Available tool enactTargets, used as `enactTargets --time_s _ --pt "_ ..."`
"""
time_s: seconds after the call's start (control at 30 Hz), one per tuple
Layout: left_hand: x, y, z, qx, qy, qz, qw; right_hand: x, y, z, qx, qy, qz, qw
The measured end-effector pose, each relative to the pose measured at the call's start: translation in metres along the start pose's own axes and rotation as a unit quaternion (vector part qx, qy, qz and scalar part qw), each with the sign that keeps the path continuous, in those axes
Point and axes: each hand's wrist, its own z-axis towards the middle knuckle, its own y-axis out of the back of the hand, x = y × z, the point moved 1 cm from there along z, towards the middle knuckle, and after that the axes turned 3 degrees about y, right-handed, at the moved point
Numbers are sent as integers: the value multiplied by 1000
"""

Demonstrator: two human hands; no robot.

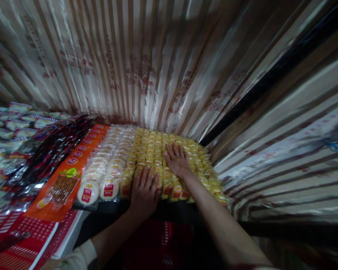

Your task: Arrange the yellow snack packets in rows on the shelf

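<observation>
Rows of small yellow wrapped snack packs stand closely packed on a dark shelf. My left hand lies flat on the front of these rows, fingers spread and pointing away from me. Farther back and to the right, my right hand rests palm down on the same packs, its fingers stretched out. Neither hand is gripped around anything. Just left of the yellow packs are two rows of clear-wrapped round white crackers, with red labels on the front ones.
An orange snack bag lies left of the crackers, beside dark shiny packets and white packets. A red plastic basket stands at lower left. Behind hangs a striped curtain, with a dark pole slanting across it.
</observation>
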Motion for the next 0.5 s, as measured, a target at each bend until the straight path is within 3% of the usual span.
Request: enactTargets --time_s 0.17,0.33,0.5 --pt "-9 8 0 7 -18 -6 1000 21 8 16 -46 43 7 998" --pt "-20 -1 -5 19 -62 -25 998 40 -1 30 34 70 30 997" --pt "-17 -15 -8 25 -68 -28 997 42 -4 27 52 71 16 996"
